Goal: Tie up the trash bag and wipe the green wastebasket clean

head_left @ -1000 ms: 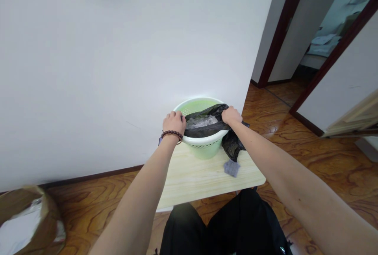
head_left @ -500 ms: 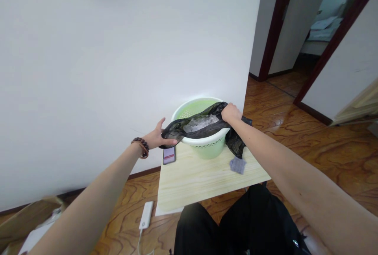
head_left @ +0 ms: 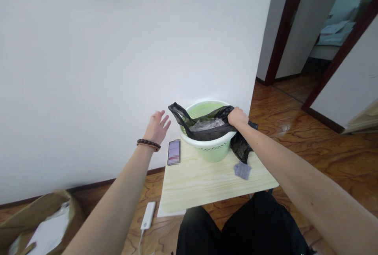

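Note:
A pale green plastic basket [head_left: 213, 154] with a white rim stands on a small light wood table [head_left: 195, 188]. Across its mouth lies a black plastic bag [head_left: 208, 134] with crumpled clear plastic [head_left: 208, 124] showing in it. My right hand [head_left: 238, 118] is closed around the bag at the basket's right rim, and part of the bag hangs outside below it. Off the left end of the bag, my left hand [head_left: 158, 127] is raised with fingers apart, holding nothing. One loop handle of the bag sticks up between that hand and the basket.
A phone [head_left: 174, 152] lies at the table's left edge, and a small grey cloth [head_left: 242, 170] at its right. On the floor are a white power strip [head_left: 148, 214] and a brown paper bag [head_left: 69, 211]. A white wall [head_left: 132, 50] rises behind the table.
My left hand has let go of the black bag and drawn away to the left and up. The bag's left loop now stands up. My right hand keeps its grip.

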Demonstrator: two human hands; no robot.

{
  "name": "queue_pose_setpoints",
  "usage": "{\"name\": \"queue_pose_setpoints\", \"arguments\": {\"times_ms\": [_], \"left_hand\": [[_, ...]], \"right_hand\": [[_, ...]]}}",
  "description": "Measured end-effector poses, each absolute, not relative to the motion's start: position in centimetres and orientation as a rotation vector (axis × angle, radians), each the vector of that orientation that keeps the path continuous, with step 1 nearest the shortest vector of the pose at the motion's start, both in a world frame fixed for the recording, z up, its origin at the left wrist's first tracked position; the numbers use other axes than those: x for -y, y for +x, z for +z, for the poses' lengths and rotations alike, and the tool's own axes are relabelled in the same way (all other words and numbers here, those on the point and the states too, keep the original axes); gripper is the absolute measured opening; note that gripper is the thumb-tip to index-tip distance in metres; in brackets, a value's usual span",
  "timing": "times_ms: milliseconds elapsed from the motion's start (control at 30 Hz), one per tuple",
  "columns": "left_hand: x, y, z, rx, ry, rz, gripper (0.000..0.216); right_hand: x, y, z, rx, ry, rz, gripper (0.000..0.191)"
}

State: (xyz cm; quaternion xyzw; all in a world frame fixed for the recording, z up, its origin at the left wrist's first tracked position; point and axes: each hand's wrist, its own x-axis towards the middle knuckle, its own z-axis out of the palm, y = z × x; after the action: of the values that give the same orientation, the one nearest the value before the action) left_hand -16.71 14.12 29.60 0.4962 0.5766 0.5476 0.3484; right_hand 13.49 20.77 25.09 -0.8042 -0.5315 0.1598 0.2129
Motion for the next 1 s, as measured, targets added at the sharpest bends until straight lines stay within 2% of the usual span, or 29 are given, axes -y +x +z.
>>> {"name": "queue_pose_setpoints", "arguments": {"times_ms": [67,133,200,400,533,667,767,900,1000], "left_hand": [[-13.9,-16.3,27.7,-1.480,1.457,1.320,0.054],[-13.3,-16.0,25.8,-1.448,1.717,1.100,0.086],[-12.9,-15.5,24.9,-1.504,1.889,0.948,0.096],[-14.9,-12.1,26.4,-1.678,1.914,1.137,0.080],[-17.0,-10.7,26.0,-1.783,1.695,1.256,0.081],[-17.7,-10.7,24.6,-2.014,1.692,1.091,0.051],[-17.8,-10.7,24.3,-2.173,1.796,0.975,0.051],[-17.5,-10.3,24.8,-2.219,1.906,1.009,0.041],[-17.1,-9.8,25.3,-2.227,1.894,0.936,0.034]], "right_hand": [[-20.8,13.4,25.0,1.471,-2.234,0.447,0.037],[-20.8,13.4,25.0,1.473,-2.231,0.445,0.037],[-20.9,13.4,24.9,1.478,-2.224,0.434,0.036],[-20.7,13.4,25.2,1.488,-2.217,0.457,0.035],[-20.7,13.4,25.3,1.500,-2.211,0.455,0.036],[-20.7,13.4,25.3,1.506,-2.212,0.455,0.036],[-20.7,13.4,25.1,1.508,-2.223,0.443,0.036],[-21.4,13.8,25.4,1.610,-2.239,0.437,0.039],[-22.5,15.2,26.9,1.847,-2.281,0.573,0.039]]}}
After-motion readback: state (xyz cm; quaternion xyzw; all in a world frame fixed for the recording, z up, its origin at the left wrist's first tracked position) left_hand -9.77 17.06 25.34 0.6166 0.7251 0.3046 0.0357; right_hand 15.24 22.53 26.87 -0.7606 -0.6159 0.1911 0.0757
